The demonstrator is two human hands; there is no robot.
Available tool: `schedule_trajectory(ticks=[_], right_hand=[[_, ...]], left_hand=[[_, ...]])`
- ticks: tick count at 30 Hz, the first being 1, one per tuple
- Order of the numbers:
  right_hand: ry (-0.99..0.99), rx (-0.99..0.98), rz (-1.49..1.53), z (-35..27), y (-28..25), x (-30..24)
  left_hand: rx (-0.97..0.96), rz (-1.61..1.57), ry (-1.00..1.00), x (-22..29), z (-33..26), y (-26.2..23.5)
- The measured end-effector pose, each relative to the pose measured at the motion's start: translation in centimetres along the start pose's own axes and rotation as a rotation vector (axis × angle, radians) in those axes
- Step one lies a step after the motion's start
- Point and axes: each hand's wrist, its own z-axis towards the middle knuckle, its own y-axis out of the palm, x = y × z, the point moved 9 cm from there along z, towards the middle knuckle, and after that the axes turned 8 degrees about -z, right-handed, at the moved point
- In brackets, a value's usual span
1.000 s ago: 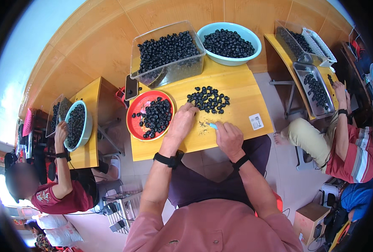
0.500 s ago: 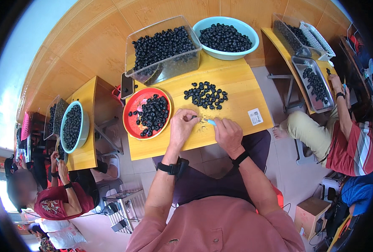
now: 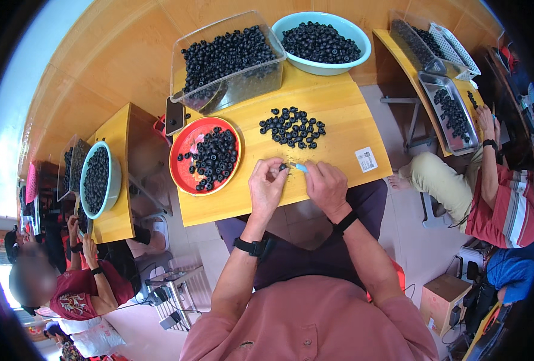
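My left hand [image 3: 266,185] pinches a small round black part [image 3: 283,167] between thumb and fingertips, just above the near edge of the yellow table [image 3: 219,212]. In my right hand [image 3: 328,186] is a slim blue-handled tool [image 3: 302,168], its thin tip pointing left at the part. Whether tip and part touch is too small to tell. Fine dark crumbs lie on the wood under my fingers. Beyond them a loose group of black ring-like parts [image 3: 293,127] is spread out. To the left, a red plate [image 3: 180,180] with a yellow rim holds many more.
A clear plastic bin [image 3: 249,87] and a light blue basin [image 3: 364,54], both full of black parts, stand at the back. A phone [image 3: 175,115] lies by the bin, a white label [image 3: 366,159] at right. People work at tables on both sides.
The view has shifted slightly, so the table sits a little higher and further left. The black part shows more plainly in my left fingertips; the blue tool stays in my right hand.
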Motion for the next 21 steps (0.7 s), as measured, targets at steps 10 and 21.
schedule_trajectory(ticks=[10, 21], right_hand=[[-0.035, -0.016, 0.052, 0.3, 0.0, -1.0], [-0.074, -0.021, 0.045, 0.4, -0.2, -1.4]], left_hand=[[-0.011, 0.006, 0.014, 0.6, -0.4, 0.4], [-0.024, 0.096, 0.09, 1.7, -0.7, 0.6]])
